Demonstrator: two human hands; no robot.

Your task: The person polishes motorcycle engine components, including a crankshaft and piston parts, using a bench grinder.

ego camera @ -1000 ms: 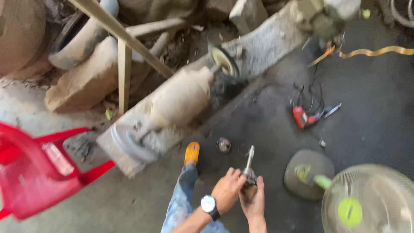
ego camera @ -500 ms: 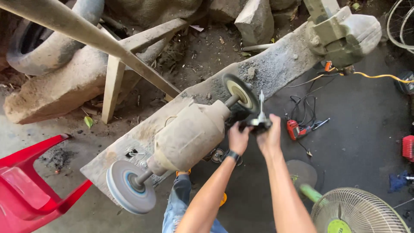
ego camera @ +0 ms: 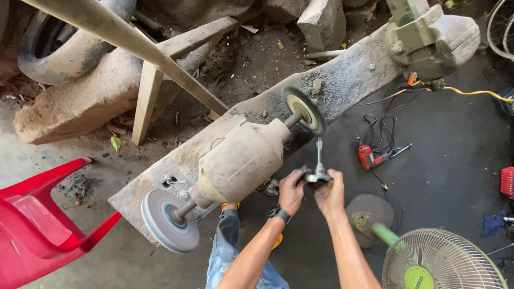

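Both hands grip a small grey metal part with a thin upright rod (ego camera: pixel 318 166), lifted just below the far buffing wheel (ego camera: pixel 305 111) of the dusty beige double-ended bench grinder (ego camera: pixel 243 160). The left hand (ego camera: pixel 292 190), a dark watch on its wrist, is closed around the part's left side, and the right hand (ego camera: pixel 330 192) is closed around its right side, so the rod tip stands close under the wheel's rim without clearly touching it. The step in hand looks like presenting the piece to the wheel for polishing; bringing it on would call for a firm two-handed hold and a gentle, steady approach to the rim. The grinder sits on a rough grey concrete slab (ego camera: pixel 342 80), with its near grey wheel (ego camera: pixel 168 219) overhanging the slab's end. Left of the grinder stands a red plastic chair (ego camera: pixel 37 225); right of it, on a dark, dusty floor, lie a red power tool (ego camera: pixel 369 157) and a green pedestal fan (ego camera: pixel 444 262). Behind the grinder are timber props, rubble and an old tyre (ego camera: pixel 59 48).
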